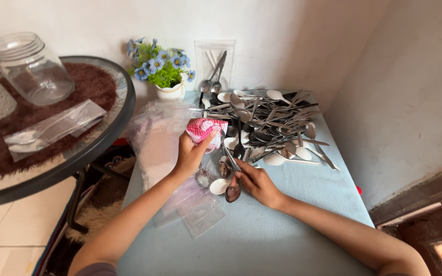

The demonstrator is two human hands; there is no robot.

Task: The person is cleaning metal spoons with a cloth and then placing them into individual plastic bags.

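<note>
My left hand (190, 154) holds up a clear plastic bag (210, 158) with a pink and white patterned top; spoons show inside the bag. My right hand (256, 183) grips a metal spoon (233, 190) by its handle, bowl down, right beside the bag's lower end. A white plastic spoon (219, 186) lies on the light blue table (262, 240) just under both hands. Behind them spreads a large pile of metal and white plastic cutlery (269, 125).
Several empty clear bags (193, 207) lie on the table's left side. A small pot of blue flowers (162, 71) and a packed bag (214, 64) stand against the wall. A round glass table (106, 138) at left bears a glass jar (31, 69) and packed cutlery (52, 128).
</note>
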